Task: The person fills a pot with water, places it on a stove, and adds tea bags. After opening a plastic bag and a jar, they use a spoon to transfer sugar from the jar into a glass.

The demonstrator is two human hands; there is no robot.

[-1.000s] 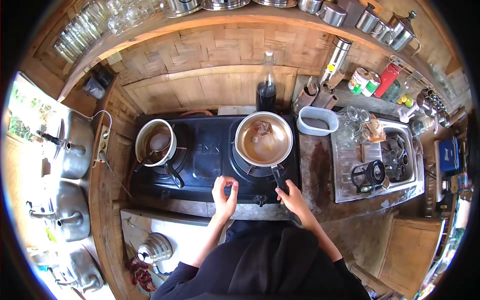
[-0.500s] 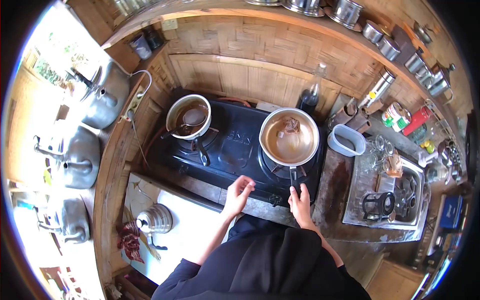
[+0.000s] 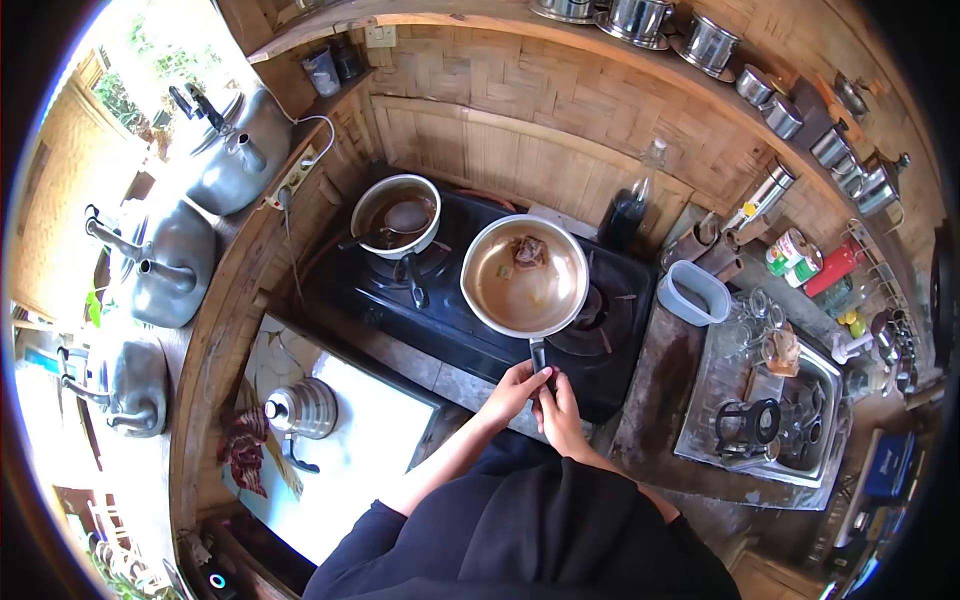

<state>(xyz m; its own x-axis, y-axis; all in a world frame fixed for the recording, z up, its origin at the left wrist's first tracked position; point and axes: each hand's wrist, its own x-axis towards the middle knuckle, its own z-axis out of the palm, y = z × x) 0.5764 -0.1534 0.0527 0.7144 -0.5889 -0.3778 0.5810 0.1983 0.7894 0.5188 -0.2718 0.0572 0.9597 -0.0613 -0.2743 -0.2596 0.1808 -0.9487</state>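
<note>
My left hand [image 3: 514, 392] and my right hand [image 3: 562, 412] are both closed around the black handle of a saucepan [image 3: 497, 268], close together with the left nearer the pan. The saucepan overlaps the middle of the black gas stove [image 3: 462, 335], left of the right burner [image 3: 598, 318]. A dark brown lump [image 3: 529, 252] and a small pale square piece beside it lie on its pale brown bottom. On the left burner stands a white-rimmed pot [image 3: 431, 188] of brown contents, with a ladle [image 3: 406, 217] resting in it.
A dark bottle [image 3: 628, 208] stands behind the stove. To the right are a plastic tub [image 3: 692, 291] and a sink [image 3: 690, 440] with glasses and a black-framed vessel. A gooseneck kettle [image 3: 303, 408] sits on the white surface at left; large kettles [image 3: 245, 165] line the ledge.
The saucepan has shifted left off the right burner. My left hand has come across from beside the stove front onto the handle, joining my right hand. The view has turned slightly.
</note>
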